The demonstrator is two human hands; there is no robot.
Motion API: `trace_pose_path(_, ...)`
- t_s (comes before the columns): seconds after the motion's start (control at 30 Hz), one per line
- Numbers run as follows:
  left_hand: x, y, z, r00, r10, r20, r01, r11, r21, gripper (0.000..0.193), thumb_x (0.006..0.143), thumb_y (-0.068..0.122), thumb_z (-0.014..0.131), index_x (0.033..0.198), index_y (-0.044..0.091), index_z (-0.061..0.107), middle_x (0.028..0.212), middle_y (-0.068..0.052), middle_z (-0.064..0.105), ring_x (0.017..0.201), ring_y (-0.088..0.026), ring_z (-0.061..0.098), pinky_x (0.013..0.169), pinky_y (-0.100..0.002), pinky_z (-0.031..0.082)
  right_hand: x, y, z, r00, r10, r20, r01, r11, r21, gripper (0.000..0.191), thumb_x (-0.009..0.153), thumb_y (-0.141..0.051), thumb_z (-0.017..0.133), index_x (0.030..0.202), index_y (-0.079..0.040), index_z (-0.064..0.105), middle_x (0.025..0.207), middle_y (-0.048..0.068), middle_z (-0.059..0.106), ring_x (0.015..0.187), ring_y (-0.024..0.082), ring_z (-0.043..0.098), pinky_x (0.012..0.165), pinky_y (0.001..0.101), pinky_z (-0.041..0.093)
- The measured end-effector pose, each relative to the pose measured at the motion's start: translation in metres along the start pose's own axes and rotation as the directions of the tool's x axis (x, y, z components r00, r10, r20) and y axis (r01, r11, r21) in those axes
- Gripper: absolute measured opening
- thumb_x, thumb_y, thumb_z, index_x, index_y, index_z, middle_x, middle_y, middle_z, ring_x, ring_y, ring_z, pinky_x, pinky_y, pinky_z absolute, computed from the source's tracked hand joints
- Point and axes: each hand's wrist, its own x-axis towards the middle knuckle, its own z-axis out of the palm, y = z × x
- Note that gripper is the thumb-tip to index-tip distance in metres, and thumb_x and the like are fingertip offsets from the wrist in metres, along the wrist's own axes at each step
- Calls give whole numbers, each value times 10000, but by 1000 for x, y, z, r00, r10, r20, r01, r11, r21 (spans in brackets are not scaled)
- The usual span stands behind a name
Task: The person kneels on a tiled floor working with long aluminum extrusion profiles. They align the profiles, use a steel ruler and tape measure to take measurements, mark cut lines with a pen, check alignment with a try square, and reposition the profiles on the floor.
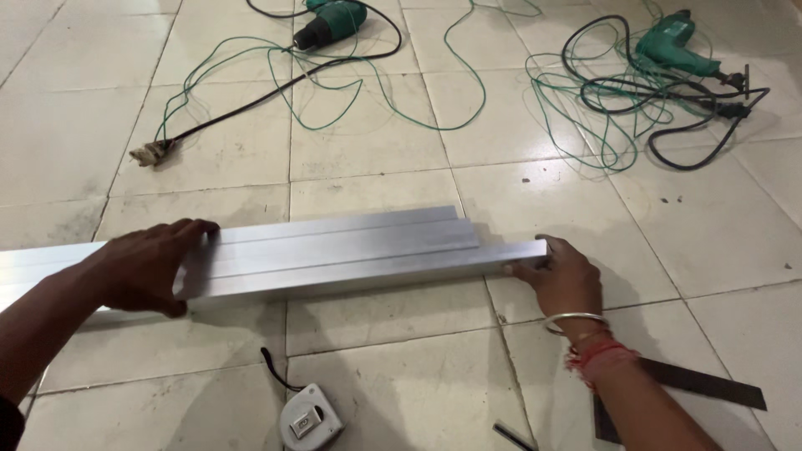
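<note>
Several long silver aluminium bars (334, 250) lie side by side on the tiled floor, running from the left edge to the middle right. My left hand (146, 267) is clamped over them near the left, fingers curled across the tops. My right hand (561, 276) presses against the right end of the nearest, longest bar, with its fingers wrapped on that end. A metal bangle and red thread circle my right wrist.
A grey tape measure (309, 418) lies near the bottom centre. A dark metal square (693, 386) rests beside my right forearm. Two green power drills (330, 21) (672, 46) lie at the top among tangled green and black cables (618, 108).
</note>
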Motion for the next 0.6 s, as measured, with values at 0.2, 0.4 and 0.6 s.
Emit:
trace_pose_path(0.2, 26, 9, 27, 991, 83, -103, -60, 976, 208, 1233, 685, 805, 742, 1543, 117, 184, 1553, -136, 356, 1385, -334, 434, 1129, -553, 393, -7, -1, 11, 997, -24, -73, 37, 982, 184, 427, 746, -295, 876, 1115, -102, 782, 967, 67, 797, 883, 227, 754, 800, 379, 565)
trace_pose_path(0.4, 31, 43, 43, 922, 179, -342, -156, 983, 94, 1313, 623, 922, 588, 1605, 147, 188, 1457, -139, 397, 1347, -311, 403, 1137, -531, 296, -20, -26, 24, 987, -142, -72, 157, 950, 271, 617, 731, -313, 900, 1278, -107, 703, 863, 120, 783, 747, 199, 739, 730, 321, 571)
trace_pose_path(0.6, 22, 47, 36, 939, 118, -324, -129, 992, -13, 1261, 608, 839, 696, 1589, 187, 246, 1425, -97, 430, 1366, -274, 397, 1193, -504, 253, -39, -56, 35, 994, -106, 41, 82, 918, 387, 548, 768, -267, 854, 1269, -111, 699, 853, 106, 798, 709, 145, 741, 686, 308, 568)
